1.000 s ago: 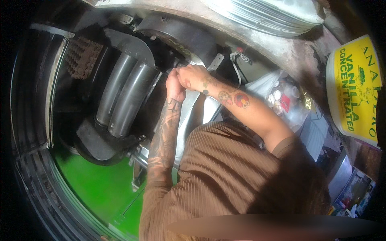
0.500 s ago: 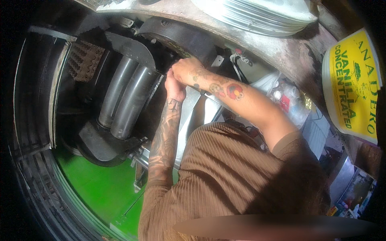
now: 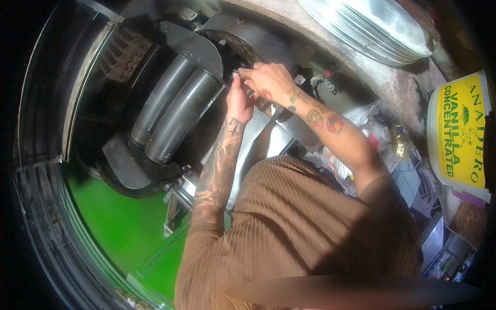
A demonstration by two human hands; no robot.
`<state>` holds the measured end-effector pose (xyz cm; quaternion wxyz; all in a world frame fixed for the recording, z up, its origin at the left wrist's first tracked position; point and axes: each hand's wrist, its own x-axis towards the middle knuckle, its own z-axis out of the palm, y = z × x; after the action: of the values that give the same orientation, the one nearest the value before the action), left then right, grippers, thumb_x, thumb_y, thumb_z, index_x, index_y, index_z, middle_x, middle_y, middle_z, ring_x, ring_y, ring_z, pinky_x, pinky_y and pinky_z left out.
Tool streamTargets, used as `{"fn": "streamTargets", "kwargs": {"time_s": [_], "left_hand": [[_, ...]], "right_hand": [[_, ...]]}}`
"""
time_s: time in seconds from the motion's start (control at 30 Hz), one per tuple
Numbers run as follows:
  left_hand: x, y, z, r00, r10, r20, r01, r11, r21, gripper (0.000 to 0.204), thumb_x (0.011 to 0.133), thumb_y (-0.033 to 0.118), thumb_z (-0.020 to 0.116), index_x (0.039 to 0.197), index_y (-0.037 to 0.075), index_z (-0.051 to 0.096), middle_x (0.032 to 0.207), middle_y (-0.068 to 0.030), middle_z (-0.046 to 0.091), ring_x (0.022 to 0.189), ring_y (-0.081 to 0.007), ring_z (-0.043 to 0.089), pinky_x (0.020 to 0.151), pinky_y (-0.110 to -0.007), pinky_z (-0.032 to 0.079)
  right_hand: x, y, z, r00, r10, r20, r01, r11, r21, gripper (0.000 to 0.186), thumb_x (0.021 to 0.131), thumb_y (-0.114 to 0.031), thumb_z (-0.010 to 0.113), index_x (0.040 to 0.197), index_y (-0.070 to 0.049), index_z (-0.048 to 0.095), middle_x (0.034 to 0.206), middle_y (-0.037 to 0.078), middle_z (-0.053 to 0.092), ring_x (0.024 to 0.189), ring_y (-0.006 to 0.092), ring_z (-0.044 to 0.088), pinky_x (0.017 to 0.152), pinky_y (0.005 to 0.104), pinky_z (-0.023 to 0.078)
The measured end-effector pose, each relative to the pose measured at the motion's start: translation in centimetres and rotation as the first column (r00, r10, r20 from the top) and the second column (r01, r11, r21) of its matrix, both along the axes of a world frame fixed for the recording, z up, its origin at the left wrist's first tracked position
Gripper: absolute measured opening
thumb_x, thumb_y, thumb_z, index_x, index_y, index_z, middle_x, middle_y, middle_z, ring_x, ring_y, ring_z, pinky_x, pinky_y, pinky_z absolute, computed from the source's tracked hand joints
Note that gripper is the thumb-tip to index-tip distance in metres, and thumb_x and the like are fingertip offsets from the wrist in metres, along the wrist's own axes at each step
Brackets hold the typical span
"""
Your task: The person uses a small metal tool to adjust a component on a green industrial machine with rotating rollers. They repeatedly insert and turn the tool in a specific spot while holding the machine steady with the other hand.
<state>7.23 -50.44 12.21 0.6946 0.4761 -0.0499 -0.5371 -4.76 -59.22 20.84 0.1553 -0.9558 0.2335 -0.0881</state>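
Observation:
Both my hands meet beside the dark machine, close to the upper right end of its two smooth metal rollers (image 3: 182, 116). My left hand (image 3: 240, 102) has its thumb raised and its fingers curled in. My right hand (image 3: 269, 80) comes across from the right, fingers bent and pinching near the left thumb. A small dark piece shows at the fingertips, too small to name. Just behind the hands is the machine's round black housing (image 3: 253, 39). A curved dark end plate (image 3: 199, 49) holds the rollers' upper ends.
Below the hands lies a shiny metal sheet (image 3: 250, 155). Plastic bags (image 3: 356, 116) crowd the right side. On the pale ledge (image 3: 356, 72) rests a stack of round metal trays (image 3: 361, 33). A yellow-labelled bucket (image 3: 457, 134) stands far right. A green surface (image 3: 113, 222) lies lower left.
The view has shifted, so the machine sits farther right in the picture. My hands have moved slightly apart from their tight clasp, and the right fingers now show at the left thumb.

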Motion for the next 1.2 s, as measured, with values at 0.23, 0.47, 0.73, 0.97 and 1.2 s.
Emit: {"fn": "streamTargets", "kwargs": {"time_s": [0.23, 0.47, 0.73, 0.97, 1.2], "left_hand": [[-2.5, 3.7, 1.9, 0.994, -0.085, -0.063, 0.093, 0.986, 0.14, 0.05, 0.112, 0.052, 0.044, 0.144, 0.016, 0.055, 0.139, -0.0022, 0.058, 0.133, -0.0187, 0.051, 0.105, -0.046, 0.046], [-2.6, 3.2, 0.4, 0.989, -0.042, -0.143, 0.037, 0.998, -0.044, 0.053, 0.11, 0.053, 0.048, 0.145, 0.013, 0.053, 0.146, -0.003, 0.054, 0.136, -0.0163, 0.05, 0.106, -0.046, 0.047], [-1.6, -3.3, -2.0, 0.916, 0.088, -0.391, -0.21, 0.937, -0.281, 0.033, 0.11, 0.046, 0.052, 0.121, 0.016, 0.064, 0.121, 0.0015, 0.062, 0.118, -0.0179, 0.061, 0.104, -0.045, 0.051], [-1.7, -5.7, -1.1, 0.906, 0.14, -0.399, -0.27, 0.918, -0.292, 0.018, 0.108, 0.034, 0.062, 0.116, 0.019, 0.066, 0.12, 0.0051, 0.068, 0.117, -0.013, 0.058, 0.099, -0.039, 0.05], [0.7, -8.4, 2.1, 0.774, 0.281, -0.568, -0.452, 0.872, -0.186, 0.008, 0.104, 0.029, 0.067, 0.108, 0.023, 0.071, 0.113, 0.0099, 0.07, 0.102, -0.0078, 0.06, 0.081, -0.027, 0.048]], "right_hand": [[1.7, -1.2, 0.6, 0.98, 0.091, -0.179, -0.073, 0.992, 0.104, 0.031, 0.095, -0.027, 0.063, 0.123, -0.018, 0.074, 0.104, 0.014, 0.077, 0.099, 0.0353, 0.074, 0.083, 0.0489, 0.059], [-0.1, -1.2, 1.8, 0.999, 0.035, -0.013, -0.035, 0.999, 0.012, 0.026, 0.091, -0.03, 0.068, 0.111, -0.018, 0.079, 0.097, 0.013, 0.078, 0.094, 0.0334, 0.076, 0.079, 0.0478, 0.06], [0.3, -2.1, 0.4, 0.996, -0.073, -0.046, 0.067, 0.991, -0.116, 0.025, 0.097, -0.033, 0.065, 0.118, -0.022, 0.074, 0.106, 0.01, 0.069, 0.091, 0.0349, 0.075, 0.077, 0.0495, 0.06], [2.5, -5.7, 0.2, 0.874, 0.01, 0.485, 0.19, 0.913, -0.362, 0.027, 0.101, -0.035, 0.063, 0.122, -0.022, 0.073, 0.109, 0.007, 0.065, 0.104, 0.0302, 0.07, 0.084, 0.0442, 0.06], [9.6, -11.9, 1.0, 0.807, 0.184, 0.561, -0.064, 0.972, -0.226, 0.042, 0.098, -0.022, 0.063, 0.139, -0.011, 0.062, 0.127, 0.022, 0.067, 0.117, 0.0381, 0.065, 0.102, 0.0443, 0.052]]}}
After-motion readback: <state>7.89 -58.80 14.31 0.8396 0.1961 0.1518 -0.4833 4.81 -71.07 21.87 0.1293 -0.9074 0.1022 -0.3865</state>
